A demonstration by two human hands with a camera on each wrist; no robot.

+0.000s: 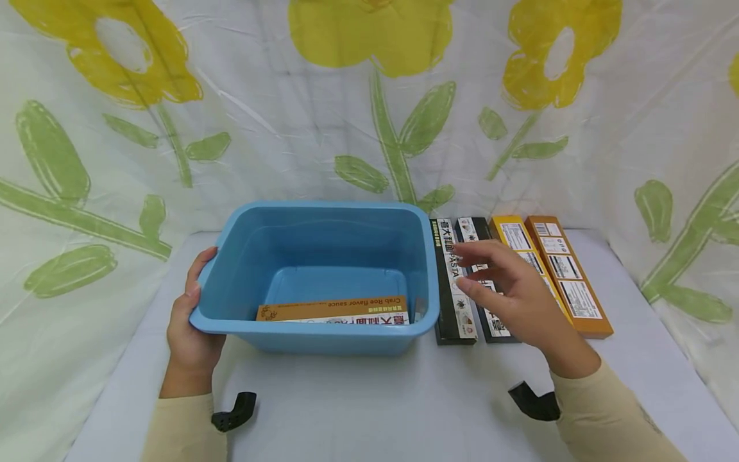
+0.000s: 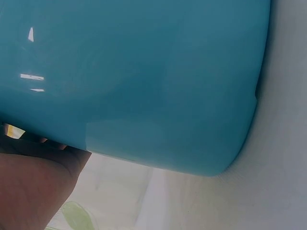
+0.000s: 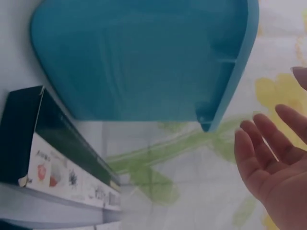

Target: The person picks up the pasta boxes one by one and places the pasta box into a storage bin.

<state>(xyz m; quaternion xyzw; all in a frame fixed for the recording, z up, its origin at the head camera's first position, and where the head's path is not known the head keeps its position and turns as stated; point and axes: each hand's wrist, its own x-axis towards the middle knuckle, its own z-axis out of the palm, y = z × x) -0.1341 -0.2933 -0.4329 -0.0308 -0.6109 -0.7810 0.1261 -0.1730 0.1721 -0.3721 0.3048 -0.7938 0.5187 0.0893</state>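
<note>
A blue plastic tub (image 1: pixel 329 343) stands on the table, and my left hand (image 1: pixel 193 337) grips its rim at the left side. Inside, by the near wall, lies a brown and white pasta box (image 1: pixel 335 310) lettered "Crab Roe flavor sauce"; the tub wall hides part of it. To the right of the tub, my right hand (image 1: pixel 516 295) hovers over two black pasta boxes, fingers loosely bent and holding nothing. One black box (image 1: pixel 446 308) lies right beside the tub; the second black box (image 1: pixel 498 328) is partly covered by the hand. The right wrist view shows the right hand (image 3: pixel 283 167) apart from the tub (image 3: pixel 144 67).
Farther right lie a yellow box (image 1: pixel 509 226) and an orange-brown box (image 1: pixel 571 282), side by side on the white tabletop (image 1: pixel 346 410). Behind the table hangs a white cloth (image 1: pixel 248 141) printed with yellow flowers.
</note>
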